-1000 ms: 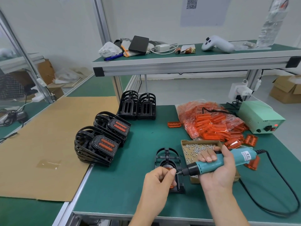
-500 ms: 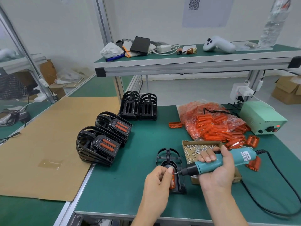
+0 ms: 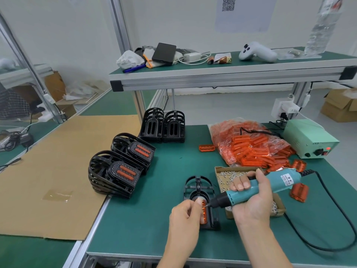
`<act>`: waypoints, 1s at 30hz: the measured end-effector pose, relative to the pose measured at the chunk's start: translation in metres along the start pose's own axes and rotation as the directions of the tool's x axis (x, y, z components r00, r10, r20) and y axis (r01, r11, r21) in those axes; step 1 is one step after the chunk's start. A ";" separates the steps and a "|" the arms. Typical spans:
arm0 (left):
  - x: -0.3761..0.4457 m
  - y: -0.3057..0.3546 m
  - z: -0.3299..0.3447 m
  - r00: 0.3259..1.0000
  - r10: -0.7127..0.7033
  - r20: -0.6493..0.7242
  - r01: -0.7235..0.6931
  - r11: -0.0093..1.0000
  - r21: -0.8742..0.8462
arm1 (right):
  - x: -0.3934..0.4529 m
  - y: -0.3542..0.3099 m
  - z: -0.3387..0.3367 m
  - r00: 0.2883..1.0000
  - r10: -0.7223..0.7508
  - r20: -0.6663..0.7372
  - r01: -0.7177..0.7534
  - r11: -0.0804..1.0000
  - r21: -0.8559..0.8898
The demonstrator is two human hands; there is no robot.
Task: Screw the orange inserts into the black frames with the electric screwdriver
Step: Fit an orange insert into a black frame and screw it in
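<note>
Screwdriver (image 3: 258,190), teal and corded, lies gripped in the right hand (image 3: 251,200), its tip at the orange insert (image 3: 204,212) seated in a black frame (image 3: 201,202) on the green table (image 3: 144,219); left hand (image 3: 185,215) pinches something small at that tip, too tiny to identify

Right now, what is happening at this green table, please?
A person is assembling parts. The right hand holds a teal electric screwdriver, its tip aimed at an orange plastic insert sitting in a black plastic frame flat on the green table. The left hand has its fingers pinched together at the screwdriver tip; what they hold is too small to tell. Finished frames are stacked to the left, and a cardboard box of small screws lies behind the right hand.
</note>
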State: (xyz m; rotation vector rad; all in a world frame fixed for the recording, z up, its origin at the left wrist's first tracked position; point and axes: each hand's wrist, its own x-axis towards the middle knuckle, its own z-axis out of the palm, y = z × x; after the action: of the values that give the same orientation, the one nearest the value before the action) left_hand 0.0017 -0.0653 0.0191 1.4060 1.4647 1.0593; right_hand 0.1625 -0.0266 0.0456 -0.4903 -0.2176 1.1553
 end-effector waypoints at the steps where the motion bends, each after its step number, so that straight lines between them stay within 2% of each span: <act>1: 0.001 0.000 -0.002 1.000 0.010 0.007 -0.010 1.000 0.010 | 0.000 0.001 0.001 1.000 0.000 -0.006 0.000 1.000 -0.012; 4: 0.004 -0.004 -0.013 0.997 0.067 0.044 -0.072 0.990 0.125 | 0.005 0.000 0.005 0.999 -0.022 -0.046 0.020 0.999 -0.033; 7: 0.012 -0.009 -0.024 0.972 0.188 0.141 -0.215 0.952 0.216 | 0.013 0.000 0.012 0.998 -0.024 -0.062 0.020 0.998 -0.060; 10: 0.028 -0.013 -0.028 0.911 0.355 0.209 -0.407 0.856 0.319 | 0.020 0.004 0.023 0.999 -0.009 -0.051 0.002 0.991 -0.133; 13: 0.046 -0.019 -0.024 0.853 0.484 0.194 -0.514 0.716 0.473 | 0.028 0.010 0.033 0.998 -0.063 -0.002 0.060 0.957 -0.282; 16: 0.058 -0.024 -0.012 0.831 0.535 0.154 -0.512 0.624 0.590 | 0.033 0.020 0.045 0.988 -0.116 0.098 0.147 0.894 -0.424; 21: 0.063 -0.034 0.005 0.855 0.510 0.090 -0.433 0.610 0.664 | 0.037 0.042 0.049 0.951 -0.105 0.292 0.276 0.716 -0.641; 30: 0.060 -0.045 0.011 0.818 0.575 0.018 -0.438 0.602 0.667 | 0.044 0.055 0.043 0.942 -0.012 0.334 0.263 0.645 -0.717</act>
State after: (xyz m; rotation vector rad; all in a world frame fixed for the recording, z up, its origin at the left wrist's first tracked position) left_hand -0.0036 -0.0058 -0.0276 2.4013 1.7135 1.0958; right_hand 0.1168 0.0423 0.0534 -1.0180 -1.0298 0.9383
